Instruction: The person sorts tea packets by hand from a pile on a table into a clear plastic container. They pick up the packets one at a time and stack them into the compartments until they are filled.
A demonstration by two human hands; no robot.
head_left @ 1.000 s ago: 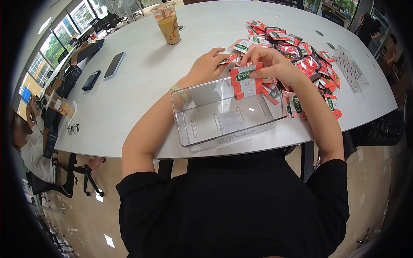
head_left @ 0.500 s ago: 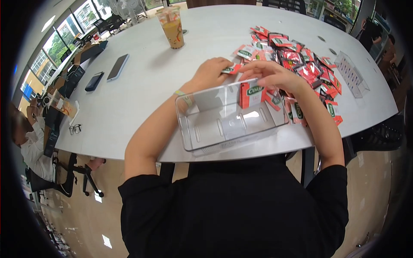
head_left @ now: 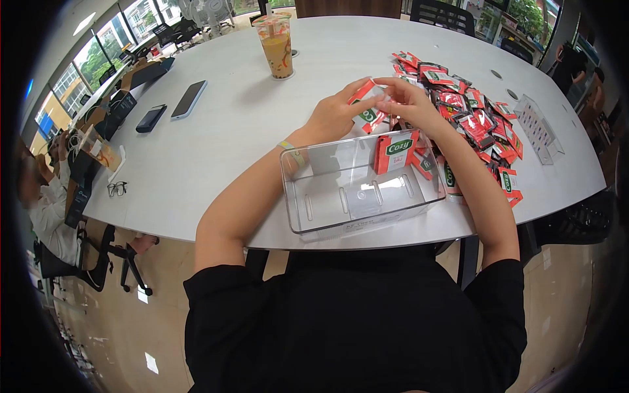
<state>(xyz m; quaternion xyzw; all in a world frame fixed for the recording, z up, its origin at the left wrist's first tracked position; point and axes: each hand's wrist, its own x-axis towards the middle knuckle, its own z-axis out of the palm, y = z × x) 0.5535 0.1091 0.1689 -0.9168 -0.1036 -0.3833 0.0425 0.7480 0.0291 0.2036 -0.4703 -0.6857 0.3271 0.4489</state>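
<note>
Over the far rim of a clear plastic bin, both hands meet at a red and white sachet (head_left: 371, 120). My left hand (head_left: 332, 118) is closed on it from the left, thumb across its front. Pinched fingers of my right hand (head_left: 415, 107) hold its right side. The bin (head_left: 327, 226) sits between my forearms at the table's near edge. Inside, a red "Cozy" sachet (head_left: 397, 154) stands upright against the far wall, with another sachet (head_left: 423, 164) tilted beside it. To the right spreads a loose pile of red sachets (head_left: 473, 124), partly behind my right hand.
A lidded drink cup (head_left: 278, 52) stands toward the back of the white table (head_left: 223, 150). At left lie a phone (head_left: 189, 100), a dark case (head_left: 151, 118) and glasses (head_left: 116, 189). A clear sign holder (head_left: 538, 128) lies at right. Another person (head_left: 49, 209) sits at far left.
My hands have come together on the sachet, which is now raised and turned with its face showing. The right hand has moved off the bin's far rim. The view has shifted slightly.
</note>
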